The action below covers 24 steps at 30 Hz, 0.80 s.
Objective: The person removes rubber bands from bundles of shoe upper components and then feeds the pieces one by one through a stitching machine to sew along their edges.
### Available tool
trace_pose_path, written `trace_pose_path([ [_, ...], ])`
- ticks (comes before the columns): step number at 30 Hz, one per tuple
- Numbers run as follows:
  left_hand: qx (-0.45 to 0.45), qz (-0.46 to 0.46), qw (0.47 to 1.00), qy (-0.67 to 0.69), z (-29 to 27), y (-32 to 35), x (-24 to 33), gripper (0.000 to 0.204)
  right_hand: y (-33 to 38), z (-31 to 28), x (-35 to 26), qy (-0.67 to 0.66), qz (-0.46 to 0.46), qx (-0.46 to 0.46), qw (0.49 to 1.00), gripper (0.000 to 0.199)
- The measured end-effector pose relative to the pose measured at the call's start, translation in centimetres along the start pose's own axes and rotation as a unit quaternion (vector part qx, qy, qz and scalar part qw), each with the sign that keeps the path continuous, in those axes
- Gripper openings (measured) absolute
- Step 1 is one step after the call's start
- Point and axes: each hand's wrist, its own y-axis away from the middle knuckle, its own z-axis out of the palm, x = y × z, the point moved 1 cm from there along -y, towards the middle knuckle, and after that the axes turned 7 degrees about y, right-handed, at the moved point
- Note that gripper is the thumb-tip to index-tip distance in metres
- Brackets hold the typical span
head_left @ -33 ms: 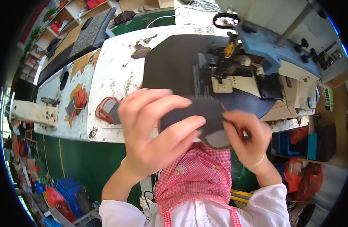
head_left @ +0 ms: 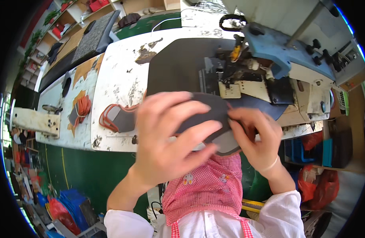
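Observation:
A dark grey, rounded flat piece [head_left: 210, 107] with a lighter grey patch [head_left: 226, 142] is in front of me, above the table's near edge. My right hand [head_left: 256, 135] pinches its right edge between thumb and fingers, where a bit of reddish edging shows. Over its left part spreads my left hand [head_left: 170, 135], fingers apart and slightly blurred; the piece shows between them. To the left lies a grey piece with orange-red cord-like trim [head_left: 117, 118] on the white table [head_left: 119, 79].
Beyond my hands stands a blue sewing machine [head_left: 270, 47], with a dark mat [head_left: 174, 63] beside its plate. An orange-red bundle [head_left: 82, 109] lies farther left. Red bags [head_left: 323, 190] sit at the lower right.
My left hand has shifted slightly right across the dark piece. The right hand has moved a little left, still pinching the edge. More of the trimmed piece on the table shows.

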Motion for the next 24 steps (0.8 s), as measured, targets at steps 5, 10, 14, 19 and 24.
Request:
trace_pose_path([
  [5,-0.116,-0.070,0.991,-0.006,3.5,-0.2,1.3,0.069,-1.7,0.2,0.9,0.076,-0.008,-0.003,0.997,0.009],
  [10,-0.070,-0.046,0.996,0.006,3.5,-1.2,0.0,0.055,-2.5,-0.6,1.5,0.090,-0.012,-0.024,0.996,0.008],
  [14,-0.081,-0.027,0.996,-0.029,3.2,-1.8,-0.7,0.054,-2.9,-0.3,1.8,0.078,-0.005,-0.015,0.997,0.007],
  [19,-0.087,-0.040,0.995,0.011,3.4,-2.3,-1.6,0.052,-2.9,-0.1,2.0,0.053,0.022,-0.012,0.998,0.010],
  [24,-0.091,-0.049,0.994,0.021,3.2,-2.9,-1.7,0.051,-2.9,0.1,2.5,0.057,0.003,0.000,0.998,0.015],
])
